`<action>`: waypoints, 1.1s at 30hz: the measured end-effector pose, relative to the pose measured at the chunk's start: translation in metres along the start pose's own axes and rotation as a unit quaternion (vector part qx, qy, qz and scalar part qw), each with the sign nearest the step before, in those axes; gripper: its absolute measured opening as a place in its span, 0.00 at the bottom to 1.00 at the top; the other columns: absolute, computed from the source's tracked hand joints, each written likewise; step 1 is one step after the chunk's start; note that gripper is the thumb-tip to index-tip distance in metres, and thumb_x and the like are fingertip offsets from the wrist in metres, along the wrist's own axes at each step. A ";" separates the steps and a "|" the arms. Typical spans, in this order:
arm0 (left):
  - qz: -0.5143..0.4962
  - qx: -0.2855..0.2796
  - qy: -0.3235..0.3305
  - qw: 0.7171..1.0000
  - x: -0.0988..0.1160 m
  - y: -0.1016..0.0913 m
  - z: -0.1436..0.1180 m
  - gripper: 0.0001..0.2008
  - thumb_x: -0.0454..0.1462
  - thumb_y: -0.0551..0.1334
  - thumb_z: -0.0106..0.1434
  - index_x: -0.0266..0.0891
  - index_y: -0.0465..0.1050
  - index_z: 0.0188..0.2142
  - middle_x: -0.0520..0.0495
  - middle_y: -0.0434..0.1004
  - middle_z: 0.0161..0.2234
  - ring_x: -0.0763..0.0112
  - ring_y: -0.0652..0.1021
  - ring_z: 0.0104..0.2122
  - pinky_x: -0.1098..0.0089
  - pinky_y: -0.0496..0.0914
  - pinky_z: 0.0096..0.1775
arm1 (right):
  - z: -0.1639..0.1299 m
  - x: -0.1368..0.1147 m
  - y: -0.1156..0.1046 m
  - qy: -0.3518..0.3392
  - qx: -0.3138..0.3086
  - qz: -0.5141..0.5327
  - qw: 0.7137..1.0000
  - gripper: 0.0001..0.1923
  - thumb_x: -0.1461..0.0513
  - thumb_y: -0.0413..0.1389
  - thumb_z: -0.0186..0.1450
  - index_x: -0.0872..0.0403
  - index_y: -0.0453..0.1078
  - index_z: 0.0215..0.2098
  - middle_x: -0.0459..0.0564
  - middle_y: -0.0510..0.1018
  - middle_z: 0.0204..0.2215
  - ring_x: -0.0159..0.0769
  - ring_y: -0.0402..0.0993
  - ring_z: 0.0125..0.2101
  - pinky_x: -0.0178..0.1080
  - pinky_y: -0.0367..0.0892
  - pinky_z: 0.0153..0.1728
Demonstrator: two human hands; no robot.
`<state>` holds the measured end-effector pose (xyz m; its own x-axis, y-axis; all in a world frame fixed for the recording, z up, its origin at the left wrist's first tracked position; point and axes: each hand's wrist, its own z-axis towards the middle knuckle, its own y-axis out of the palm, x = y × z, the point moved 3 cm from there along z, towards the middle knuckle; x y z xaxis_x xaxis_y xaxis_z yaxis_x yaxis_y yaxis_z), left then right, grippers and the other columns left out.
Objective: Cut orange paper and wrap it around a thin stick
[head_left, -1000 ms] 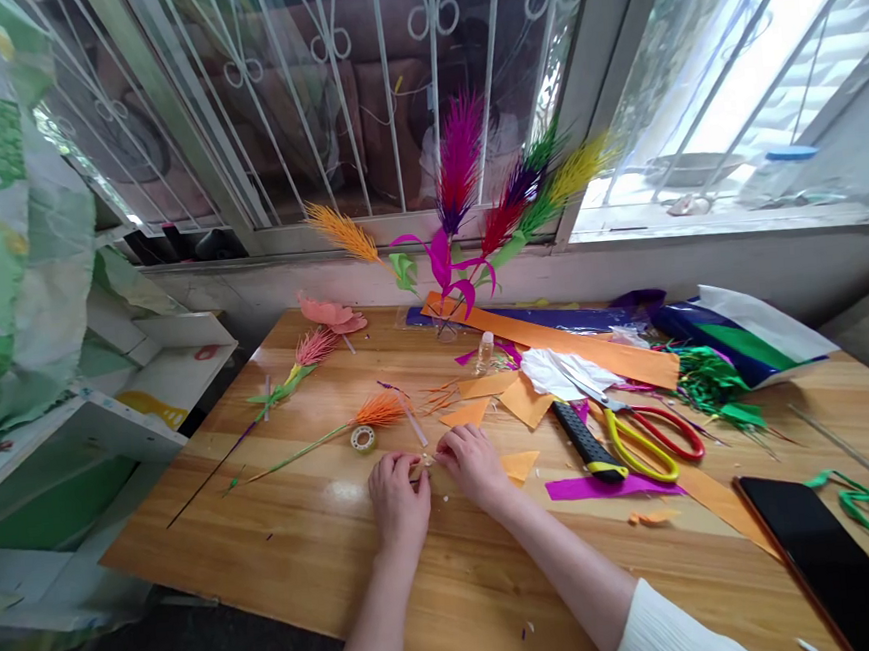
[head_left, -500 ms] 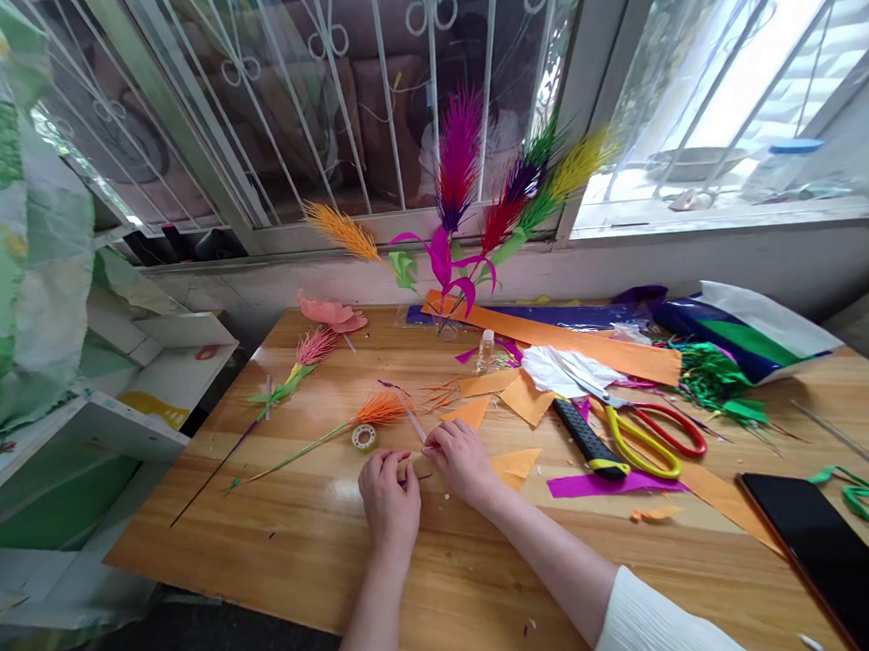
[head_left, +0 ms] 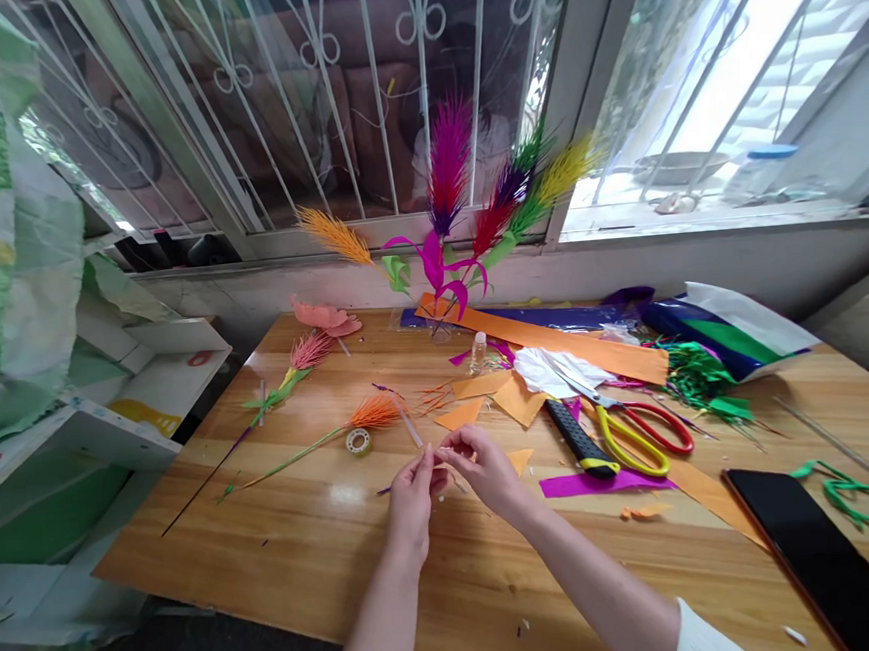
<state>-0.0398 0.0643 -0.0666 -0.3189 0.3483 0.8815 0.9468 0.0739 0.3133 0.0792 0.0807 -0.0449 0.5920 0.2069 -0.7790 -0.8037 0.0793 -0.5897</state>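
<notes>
Pinching thin clear strip (head_left: 415, 437), left hand (head_left: 410, 495), right hand (head_left: 485, 465), glossy wooden table (head_left: 333, 564)

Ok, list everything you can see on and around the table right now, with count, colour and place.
table: one, light wood, centre
thin strip: one, pale, pinched between both hands
tape roll: one, clear, left of hands
paper flower stems: two lying, orange and pink, table left
feather bouquet: one, multicoloured, by window
scissors: one, yellow and red handles, right of hands
paper scraps: several, orange and magenta, centre
phone: one, black, right edge
left hand: on strip
right hand: on strip
</notes>
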 end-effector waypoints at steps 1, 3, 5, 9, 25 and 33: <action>-0.049 -0.035 -0.052 0.997 -0.001 0.007 -0.003 0.15 0.45 0.60 0.52 0.33 0.72 0.32 0.46 0.73 0.29 0.76 0.72 0.28 0.74 0.67 0.33 | -0.004 -0.001 -0.007 0.002 0.004 0.022 1.000 0.09 0.58 0.50 0.59 0.54 0.67 0.26 0.45 0.67 0.23 0.31 0.63 0.28 0.33 0.60 0.28; -0.121 -0.087 -0.132 0.980 -0.003 0.018 -0.009 0.13 0.43 0.62 0.51 0.33 0.72 0.31 0.48 0.73 0.26 0.78 0.72 0.26 0.76 0.67 0.30 | -0.013 0.001 -0.018 0.011 0.009 0.061 0.998 0.08 0.58 0.52 0.58 0.53 0.68 0.26 0.44 0.65 0.23 0.31 0.62 0.27 0.33 0.59 0.28; -0.175 -0.125 -0.198 0.956 -0.007 0.025 -0.013 0.11 0.41 0.62 0.51 0.34 0.72 0.31 0.50 0.72 0.24 0.79 0.72 0.25 0.77 0.67 0.29 | -0.019 0.007 -0.024 0.030 0.007 0.101 0.994 0.08 0.57 0.53 0.57 0.53 0.68 0.26 0.44 0.64 0.22 0.31 0.61 0.26 0.33 0.59 0.28; -0.259 -0.152 -0.284 0.911 -0.018 0.040 -0.019 0.09 0.39 0.61 0.53 0.34 0.71 0.31 0.51 0.72 0.24 0.80 0.73 0.24 0.78 0.68 0.29 | -0.028 0.021 -0.027 0.095 0.008 0.241 0.966 0.11 0.55 0.55 0.54 0.55 0.67 0.25 0.44 0.67 0.22 0.30 0.62 0.24 0.34 0.61 0.26; -0.213 -0.051 -0.126 0.968 -0.035 0.066 -0.020 0.08 0.37 0.65 0.48 0.33 0.71 0.27 0.50 0.73 0.23 0.80 0.72 0.23 0.80 0.66 0.27 | -0.058 0.028 -0.030 0.095 0.118 0.231 0.961 0.10 0.56 0.54 0.57 0.54 0.65 0.34 0.45 0.65 0.27 0.31 0.62 0.27 0.34 0.61 0.29; -0.100 -0.011 -0.096 0.990 -0.033 0.067 -0.023 0.17 0.45 0.65 0.44 0.32 0.72 0.27 0.50 0.69 0.20 0.80 0.68 0.21 0.79 0.61 0.25 | -0.065 0.022 -0.036 0.032 0.157 0.108 0.981 0.09 0.60 0.48 0.62 0.54 0.65 0.26 0.47 0.65 0.25 0.32 0.61 0.27 0.35 0.60 0.28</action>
<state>0.0330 0.0362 -0.0661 -0.4844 0.5002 0.7177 0.8632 0.1397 0.4852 0.1250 0.0194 -0.0550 0.4000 0.1905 -0.8965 -0.8839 0.3387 -0.3224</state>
